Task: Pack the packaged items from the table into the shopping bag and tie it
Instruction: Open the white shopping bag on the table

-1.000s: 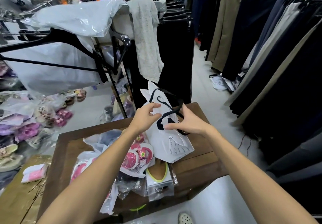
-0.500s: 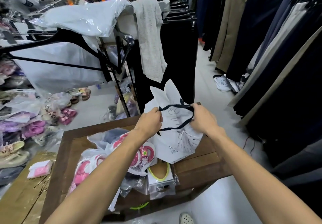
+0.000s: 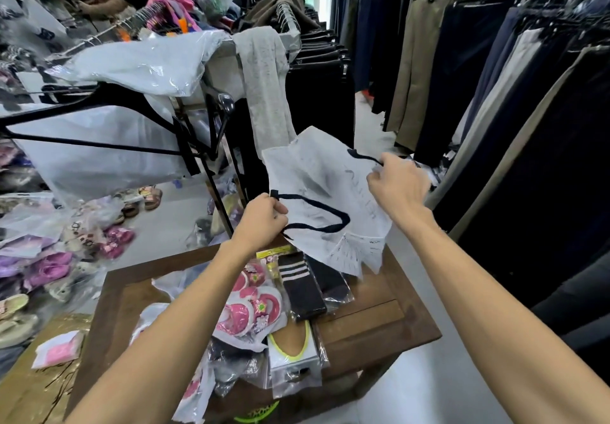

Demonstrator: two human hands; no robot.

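Observation:
A white shopping bag (image 3: 325,176) with dark blue cord handles hangs in the air above the far side of the wooden table (image 3: 373,321). My left hand (image 3: 262,222) grips one side of its top by a cord handle. My right hand (image 3: 397,182) grips the other side, higher and to the right. On the table lie packaged items: pink shoes in plastic (image 3: 251,304), black striped socks (image 3: 302,288), a yellow-trimmed packet (image 3: 292,344) and other clear packets.
A garment rack (image 3: 211,146) with hangers and plastic-covered clothes stands behind the table. Trousers hang on rails along the right (image 3: 495,93). Bagged shoes (image 3: 49,258) lie on the floor at left. A person is at the far left back.
My hands have lifted the bag off the table and pulled apart, spreading its top. The black socks that the bag covered are now visible.

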